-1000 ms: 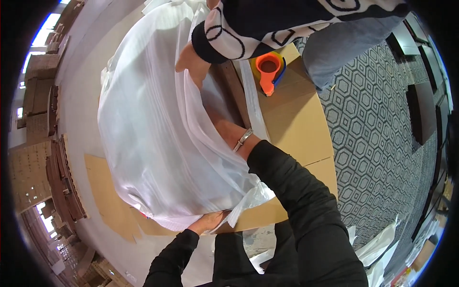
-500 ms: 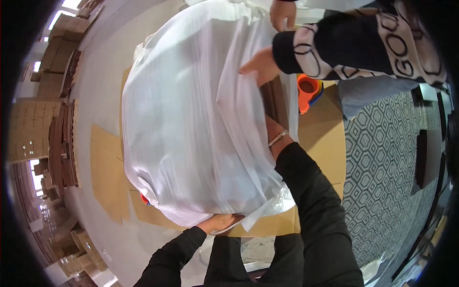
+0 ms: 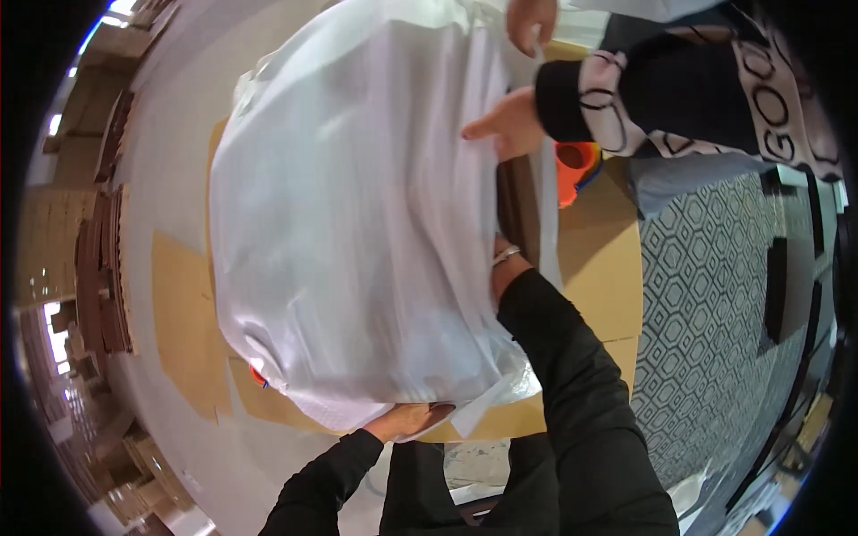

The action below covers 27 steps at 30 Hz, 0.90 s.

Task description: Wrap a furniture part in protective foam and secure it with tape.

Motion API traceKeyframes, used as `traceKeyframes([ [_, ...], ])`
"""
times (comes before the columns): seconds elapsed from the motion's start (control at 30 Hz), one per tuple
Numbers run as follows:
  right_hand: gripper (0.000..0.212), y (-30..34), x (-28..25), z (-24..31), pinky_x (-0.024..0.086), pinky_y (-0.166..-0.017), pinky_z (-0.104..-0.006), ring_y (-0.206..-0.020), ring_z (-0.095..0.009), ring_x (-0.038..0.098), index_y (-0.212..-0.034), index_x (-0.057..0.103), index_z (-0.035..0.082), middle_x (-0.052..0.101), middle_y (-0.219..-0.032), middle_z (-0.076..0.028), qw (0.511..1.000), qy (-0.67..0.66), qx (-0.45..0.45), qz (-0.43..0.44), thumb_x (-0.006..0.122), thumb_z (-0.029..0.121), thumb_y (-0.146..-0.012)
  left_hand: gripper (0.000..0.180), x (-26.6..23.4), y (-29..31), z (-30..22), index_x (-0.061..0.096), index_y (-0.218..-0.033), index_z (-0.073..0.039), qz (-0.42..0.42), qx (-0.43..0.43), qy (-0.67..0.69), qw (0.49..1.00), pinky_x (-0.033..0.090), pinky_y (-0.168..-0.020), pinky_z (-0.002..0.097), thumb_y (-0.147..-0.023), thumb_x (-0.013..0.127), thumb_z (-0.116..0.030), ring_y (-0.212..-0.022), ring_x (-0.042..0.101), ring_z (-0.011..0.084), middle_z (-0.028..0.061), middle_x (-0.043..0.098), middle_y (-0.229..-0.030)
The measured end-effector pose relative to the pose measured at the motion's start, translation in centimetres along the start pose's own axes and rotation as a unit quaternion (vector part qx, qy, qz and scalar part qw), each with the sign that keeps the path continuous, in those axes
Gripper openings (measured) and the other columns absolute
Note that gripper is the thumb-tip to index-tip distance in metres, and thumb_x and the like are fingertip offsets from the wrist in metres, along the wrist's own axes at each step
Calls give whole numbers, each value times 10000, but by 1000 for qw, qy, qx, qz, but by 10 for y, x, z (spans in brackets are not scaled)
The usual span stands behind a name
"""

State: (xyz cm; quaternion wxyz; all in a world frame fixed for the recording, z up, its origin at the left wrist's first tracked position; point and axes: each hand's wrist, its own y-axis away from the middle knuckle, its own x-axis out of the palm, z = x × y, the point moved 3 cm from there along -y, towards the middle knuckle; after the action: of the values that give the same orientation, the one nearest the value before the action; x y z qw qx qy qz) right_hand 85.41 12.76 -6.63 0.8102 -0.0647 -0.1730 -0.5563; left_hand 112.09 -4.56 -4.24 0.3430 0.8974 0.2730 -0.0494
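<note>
A large white wrapping sheet (image 3: 349, 223) lies draped over a bulky piece, whose brown side (image 3: 518, 201) shows at the right. At the near edge my left hand (image 3: 409, 421) is closed on the sheet, its fingertips tucked out of sight. My right hand (image 3: 505, 266), with a bracelet at the wrist, reaches beneath the sheet's right edge beside the brown side; its fingers are hidden. Across from it, a co-worker's hand (image 3: 509, 125) rests at the sheet's right edge with a finger pointing left. The co-worker's other hand (image 3: 532, 25) is above it.
Flat cardboard (image 3: 599, 268) lies under the wrapped piece. An orange ring-shaped tool (image 3: 572, 170) with a blue edge sits on it at the right. A patterned rug (image 3: 706, 313) covers the floor farther right. Stacked brown panels (image 3: 103, 268) and cartons stand along the left.
The view has shifted slightly, so the sheet appears farther left. My right hand has slid a little farther under the sheet. The co-worker's lower hand has moved slightly right; my left hand keeps its place.
</note>
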Motion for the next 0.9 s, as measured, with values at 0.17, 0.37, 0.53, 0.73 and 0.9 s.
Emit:
traceKeyframes([
  [0.17, 389, -4, 11, -11, 406, -999, -323, -1161, -223, 522, -1293, 501, 61, 553, -1272, -125, 999, -10, 5, -36, 472, 269, -965, 365, -8, 0, -12, 620, -1139, -26, 97, -49, -23, 994, 426, -927, 418, -974, 439, -297, -1064, 564, 364, 200, 634, -1114],
  [0.37, 394, -5, 25, -16, 407, -997, -333, -1156, -235, 525, -1286, 503, 60, 554, -1263, -136, 998, -31, 13, -54, 478, 280, -960, 377, 1, 3, 8, 588, -1175, -31, 114, -3, -49, 992, 430, -927, 418, -977, 416, -302, -1066, 557, 378, 217, 608, -1152],
  [0.53, 398, -2, 31, -19, 408, -995, -341, -1151, -245, 526, -1280, 504, 60, 555, -1256, -144, 996, -41, 27, -75, 484, 289, -955, 381, 13, 9, 28, 528, -1248, -34, 195, 23, -136, 971, 414, -967, 409, -975, 383, -257, -1115, 541, 364, 219, 585, -1183],
  [0.73, 404, -6, 42, -9, 409, -993, -351, -1146, -257, 528, -1273, 507, 59, 555, -1248, -155, 986, -90, 19, -139, 490, 300, -950, 414, 8, 7, 18, 466, -1310, -41, 233, -11, -56, 971, 351, -1051, 401, -974, 374, -265, -1207, 496, 306, 170, 528, -1302],
  [0.9, 439, -5, 26, 23, 406, -984, -382, -1157, -297, 512, -1254, 498, 33, 537, -1241, -213, 990, 23, 15, -138, 549, 299, -909, 447, 5, -1, 14, 438, -1350, -51, 275, -137, 3, 952, 318, -1081, 381, -981, 376, -297, -1267, 445, 271, 154, 474, -1373],
])
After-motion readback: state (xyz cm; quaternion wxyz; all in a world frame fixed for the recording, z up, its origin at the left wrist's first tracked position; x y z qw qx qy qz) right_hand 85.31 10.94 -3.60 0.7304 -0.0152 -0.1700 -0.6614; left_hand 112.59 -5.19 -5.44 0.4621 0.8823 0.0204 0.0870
